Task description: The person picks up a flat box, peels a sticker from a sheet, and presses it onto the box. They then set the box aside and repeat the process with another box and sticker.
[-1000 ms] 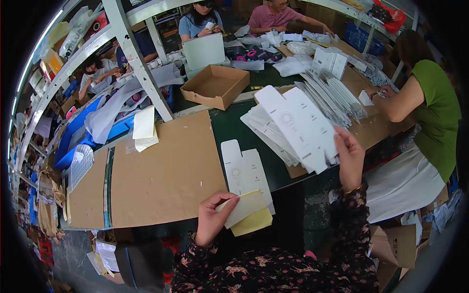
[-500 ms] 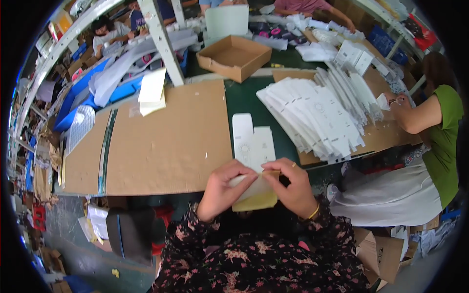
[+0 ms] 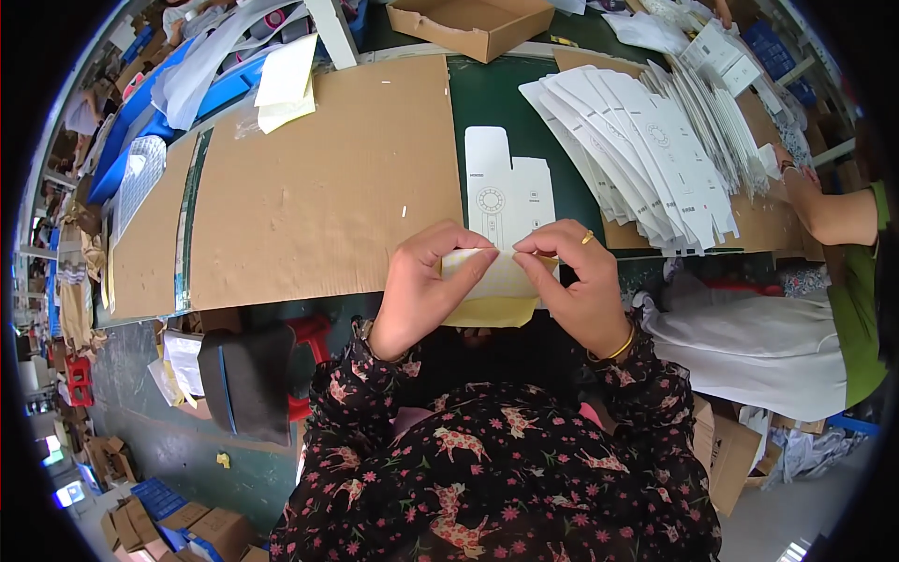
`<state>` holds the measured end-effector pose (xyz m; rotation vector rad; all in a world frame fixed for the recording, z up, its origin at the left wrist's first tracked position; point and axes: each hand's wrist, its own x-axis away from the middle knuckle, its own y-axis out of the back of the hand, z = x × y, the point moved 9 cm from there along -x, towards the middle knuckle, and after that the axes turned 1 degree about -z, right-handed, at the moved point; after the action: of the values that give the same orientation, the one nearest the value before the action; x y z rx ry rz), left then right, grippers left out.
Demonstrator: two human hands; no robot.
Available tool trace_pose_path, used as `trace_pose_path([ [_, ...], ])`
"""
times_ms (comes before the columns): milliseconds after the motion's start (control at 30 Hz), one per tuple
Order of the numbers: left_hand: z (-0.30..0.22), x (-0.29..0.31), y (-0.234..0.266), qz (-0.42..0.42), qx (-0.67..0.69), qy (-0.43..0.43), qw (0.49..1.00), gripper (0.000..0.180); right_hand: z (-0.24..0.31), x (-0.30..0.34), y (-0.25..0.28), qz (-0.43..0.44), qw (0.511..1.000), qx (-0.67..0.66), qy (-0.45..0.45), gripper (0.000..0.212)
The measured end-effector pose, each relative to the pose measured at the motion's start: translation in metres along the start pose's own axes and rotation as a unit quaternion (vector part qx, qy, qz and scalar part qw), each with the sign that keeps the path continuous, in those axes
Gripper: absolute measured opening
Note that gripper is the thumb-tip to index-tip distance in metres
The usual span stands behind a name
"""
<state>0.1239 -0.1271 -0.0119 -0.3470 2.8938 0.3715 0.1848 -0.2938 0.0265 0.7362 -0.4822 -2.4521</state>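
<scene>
My left hand point(image 3: 435, 281) and my right hand point(image 3: 576, 281) meet just off the table's front edge, thumb and forefinger pinched on each. Between them is a small label sheet point(image 3: 492, 312), whitish above with a yellow lower part. The fingertips nearly touch at its upper edge; whether a label is coming loose there is too small to tell. Just beyond my fingers lies a flat, unfolded white box point(image 3: 510, 192) with a printed round dial figure. Its near end is hidden behind my hands and the sheet.
Flattened cardboard point(image 3: 318, 187) covers the left of the green table point(image 3: 496, 89). A fanned pile of flat white boxes point(image 3: 637, 150) lies to the right. Yellow-and-white sheets point(image 3: 286, 84) rest at the far left, and an open cardboard tray point(image 3: 468, 33) behind. A co-worker's arm point(image 3: 829, 211) reaches in from the right.
The view has tipped downward, so the table and hands appear higher in the picture. Both hands keep their pinch on the label sheet, with little visible change in the fingers.
</scene>
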Motion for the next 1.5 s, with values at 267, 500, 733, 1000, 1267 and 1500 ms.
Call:
trace_pose_path([
  [267,0.008,-0.006,0.002,-0.004,-0.002,0.009,1.000,0.008,0.016,-0.012,-0.008,0.016,0.986,0.123,0.114,0.016],
  [500,0.023,-0.016,0.009,-0.009,0.033,0.079,0.996,0.010,0.015,-0.030,-0.014,0.027,0.983,0.134,0.126,0.018],
  [733,0.042,-0.006,0.004,-0.021,0.032,0.062,0.997,0.012,-0.001,-0.024,-0.012,0.022,0.993,0.086,0.078,0.016],
  [1000,0.017,-0.014,0.009,-0.011,0.014,0.019,1.000,0.010,-0.007,-0.027,-0.016,0.048,0.997,0.032,0.055,0.014],
  [1267,0.023,-0.020,0.001,0.002,0.000,0.016,1.000,0.011,0.009,-0.030,-0.011,0.035,0.978,0.138,0.152,0.012],
  [1500,0.024,-0.009,-0.005,0.008,-0.002,0.032,0.999,0.013,0.021,-0.016,-0.010,0.024,0.967,0.164,0.195,0.016],
])
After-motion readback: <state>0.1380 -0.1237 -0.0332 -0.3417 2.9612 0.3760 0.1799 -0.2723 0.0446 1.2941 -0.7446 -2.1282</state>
